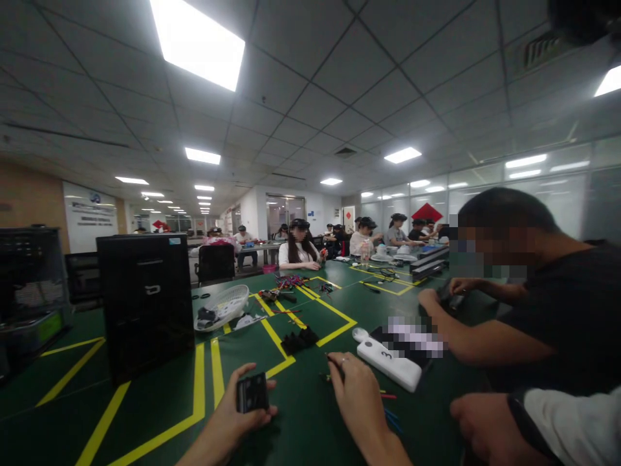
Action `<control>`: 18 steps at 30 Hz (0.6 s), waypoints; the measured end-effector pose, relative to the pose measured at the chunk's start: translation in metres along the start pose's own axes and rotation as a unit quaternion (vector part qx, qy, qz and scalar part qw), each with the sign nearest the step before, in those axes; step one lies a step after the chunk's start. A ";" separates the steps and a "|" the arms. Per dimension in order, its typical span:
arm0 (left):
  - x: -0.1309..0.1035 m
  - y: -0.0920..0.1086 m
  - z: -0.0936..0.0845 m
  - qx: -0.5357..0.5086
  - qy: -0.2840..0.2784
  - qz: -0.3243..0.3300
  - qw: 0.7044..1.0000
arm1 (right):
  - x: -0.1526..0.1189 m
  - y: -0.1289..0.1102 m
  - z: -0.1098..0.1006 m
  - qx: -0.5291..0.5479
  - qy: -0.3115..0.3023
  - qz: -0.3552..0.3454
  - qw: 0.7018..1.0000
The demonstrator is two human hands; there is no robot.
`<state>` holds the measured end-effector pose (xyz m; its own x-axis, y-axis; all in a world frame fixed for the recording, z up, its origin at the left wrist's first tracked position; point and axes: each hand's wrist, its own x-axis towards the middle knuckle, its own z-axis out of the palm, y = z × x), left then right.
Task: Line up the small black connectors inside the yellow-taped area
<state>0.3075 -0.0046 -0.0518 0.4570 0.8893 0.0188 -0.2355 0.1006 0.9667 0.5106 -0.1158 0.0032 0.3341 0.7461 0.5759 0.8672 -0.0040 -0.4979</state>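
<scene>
My left hand (233,411) grips a small black box-shaped part (252,392) between thumb and fingers, held up over the green table. Several round marks show on the part's face, but its exact kind is not clear. To the right, my right hand (356,395) is low over the table with its fingers pinched together. Whatever is in that pinch is too small and dark to make out. Thin red and blue pieces (392,419) lie on the table beside this hand, partly hidden by it. Black cloth-like items (299,340) rest just beyond both hands.
A tall black computer case (145,304) stands at left. Past it are a white basket (226,307) and a tangle of coloured wires (291,281). A white power strip (388,366) lies at right, near a co-worker in black (557,310). Another person's hand (480,414) rests at lower right.
</scene>
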 end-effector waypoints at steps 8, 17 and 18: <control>-0.033 0.020 0.010 -0.190 0.020 -0.042 0.981 | -0.016 -0.080 0.038 0.361 -0.127 0.055 0.922; -0.051 0.034 -0.007 -0.264 0.045 0.044 0.962 | -0.028 -0.107 0.094 0.507 -0.233 0.118 0.821; -0.053 0.033 -0.008 -0.266 0.050 0.051 0.961 | -0.032 -0.109 0.095 0.510 -0.240 0.118 0.817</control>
<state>0.2686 -0.0447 -0.0228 0.3300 0.9423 0.0562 -0.6919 0.2009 0.6935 0.3709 -0.0758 -0.0224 0.0528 0.9810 0.1866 -0.0423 0.1889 -0.9811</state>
